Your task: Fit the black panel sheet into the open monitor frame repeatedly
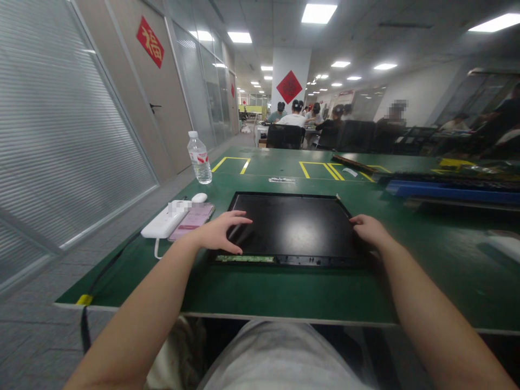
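Note:
A black display panel (292, 222) lies flat on the green table, with a dark frame round its glossy face. Along its near edge runs a narrow green circuit board (245, 259). My left hand (221, 230) is at the panel's left side, thumb and fingers spread apart, fingertips over the surface; whether they touch it I cannot tell. At the opposite side, my right hand (371, 232) grips the panel's right edge, its fingers drawn together and partly hidden below.
Left of the panel are a white power bank (160, 225), a phone (190, 223), a white mouse-like object (199, 198) and a water bottle (200, 160). A blurred blue bar (447, 192) and dark strips lie at the right. Several people sit at tables beyond.

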`<control>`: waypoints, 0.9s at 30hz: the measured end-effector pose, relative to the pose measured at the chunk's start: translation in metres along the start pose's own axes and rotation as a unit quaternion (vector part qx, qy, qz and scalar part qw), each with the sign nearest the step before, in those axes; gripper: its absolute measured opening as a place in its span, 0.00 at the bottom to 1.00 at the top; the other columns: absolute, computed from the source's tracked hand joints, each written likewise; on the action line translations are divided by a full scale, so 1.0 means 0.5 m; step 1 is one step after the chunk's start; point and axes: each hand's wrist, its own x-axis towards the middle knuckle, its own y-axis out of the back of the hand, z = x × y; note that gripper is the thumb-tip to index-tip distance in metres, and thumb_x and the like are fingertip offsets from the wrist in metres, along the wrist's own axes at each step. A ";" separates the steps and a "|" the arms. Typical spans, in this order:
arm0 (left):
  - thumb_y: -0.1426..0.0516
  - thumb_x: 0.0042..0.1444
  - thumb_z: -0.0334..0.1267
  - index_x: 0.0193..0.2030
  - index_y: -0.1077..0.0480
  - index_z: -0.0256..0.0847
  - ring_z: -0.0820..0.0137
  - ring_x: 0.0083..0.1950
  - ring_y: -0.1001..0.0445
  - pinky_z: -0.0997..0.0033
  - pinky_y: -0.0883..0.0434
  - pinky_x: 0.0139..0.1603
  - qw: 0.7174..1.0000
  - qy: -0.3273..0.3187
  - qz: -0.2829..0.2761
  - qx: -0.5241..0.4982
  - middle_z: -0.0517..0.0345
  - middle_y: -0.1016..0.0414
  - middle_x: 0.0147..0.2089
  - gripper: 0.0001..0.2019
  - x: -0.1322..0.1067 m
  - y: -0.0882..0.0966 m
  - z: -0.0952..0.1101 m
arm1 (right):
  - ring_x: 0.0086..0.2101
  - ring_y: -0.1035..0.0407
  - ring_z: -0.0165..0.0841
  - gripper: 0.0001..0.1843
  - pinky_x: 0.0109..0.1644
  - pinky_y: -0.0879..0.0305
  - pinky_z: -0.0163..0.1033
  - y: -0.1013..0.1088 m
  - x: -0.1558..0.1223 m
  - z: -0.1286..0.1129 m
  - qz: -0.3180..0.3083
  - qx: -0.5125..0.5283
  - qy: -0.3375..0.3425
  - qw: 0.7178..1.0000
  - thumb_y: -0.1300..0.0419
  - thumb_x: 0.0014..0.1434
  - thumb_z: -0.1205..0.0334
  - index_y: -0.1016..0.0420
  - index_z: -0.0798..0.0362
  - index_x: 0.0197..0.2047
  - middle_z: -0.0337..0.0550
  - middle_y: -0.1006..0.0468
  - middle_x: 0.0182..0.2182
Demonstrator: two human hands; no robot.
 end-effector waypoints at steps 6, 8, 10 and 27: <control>0.30 0.43 0.49 0.63 0.32 0.47 0.48 0.73 0.48 0.49 0.45 0.70 1.000 -0.014 0.013 0.003 0.45 0.50 0.75 0.39 0.001 0.000 0.006 | 0.46 0.25 0.40 0.25 0.49 0.31 0.38 -0.001 0.001 0.003 -0.011 0.010 -0.010 1.000 0.44 0.50 0.75 0.21 0.57 0.52 0.52 0.20 0.49; 0.30 0.43 0.47 0.62 0.31 0.47 0.48 0.73 0.48 0.49 0.45 0.70 1.000 -0.020 0.013 0.003 0.45 0.51 0.75 0.37 0.001 0.000 0.009 | 0.46 0.25 0.40 0.26 0.49 0.31 0.38 -0.002 0.002 0.004 -0.013 0.010 -0.010 1.000 0.45 0.51 0.75 0.22 0.57 0.52 0.52 0.20 0.49; 0.30 0.43 0.46 0.61 0.30 0.46 0.48 0.73 0.48 0.49 0.46 0.70 1.000 -0.023 0.013 0.003 0.45 0.52 0.75 0.36 0.001 0.000 0.011 | 0.47 0.25 0.39 0.26 0.49 0.32 0.37 -0.002 0.002 0.004 -0.015 0.005 -0.009 1.000 0.45 0.50 0.75 0.22 0.57 0.53 0.51 0.20 0.50; 0.49 0.61 0.54 0.71 0.46 0.31 0.46 0.74 0.49 0.45 0.48 0.70 0.979 0.159 0.101 0.082 0.32 0.46 0.73 0.37 0.027 -0.039 -0.039 | 0.43 0.24 0.39 0.22 0.45 0.32 0.37 -0.008 0.010 0.010 -0.004 0.010 0.014 1.000 0.43 0.49 0.76 0.20 0.54 0.46 0.49 0.18 0.45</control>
